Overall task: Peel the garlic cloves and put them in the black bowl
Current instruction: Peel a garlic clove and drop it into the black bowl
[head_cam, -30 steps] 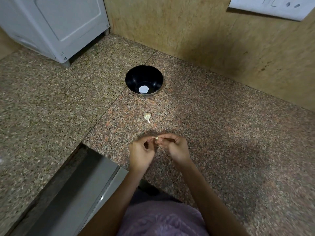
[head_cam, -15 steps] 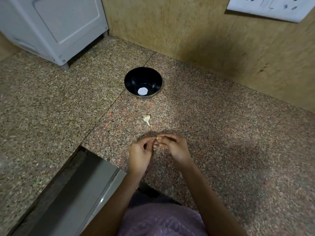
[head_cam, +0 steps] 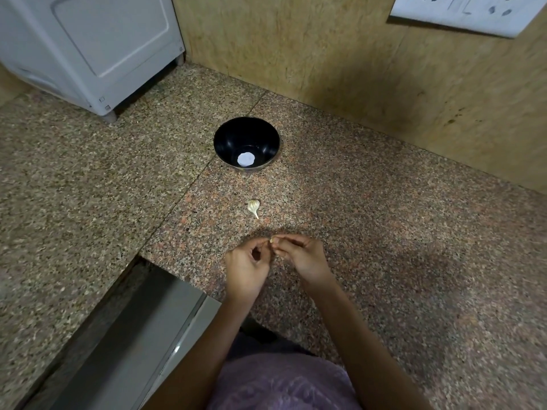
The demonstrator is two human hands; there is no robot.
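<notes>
Now fingers (head_cam: 285,241) of both hands meet on small garlic clove (head_cam: 270,240), pinching it just above bench (head_cam: 384,232); left hand (head_cam: 247,267) and right hand (head_cam: 305,258) both curled. Step: peeling. Next move calls for stripping skin, then reaching forward to black bowl (head_cam: 228,137). Bowl shows no clove (pale round spot at bottom, nature unclear). Second garlic piece (head_cam: 253,206) lies on bench between hands and bowl.

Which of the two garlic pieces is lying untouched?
The tailed garlic piece on the counter, nearer the black bowl. The other clove is pinched between the left hand and right hand.
</notes>
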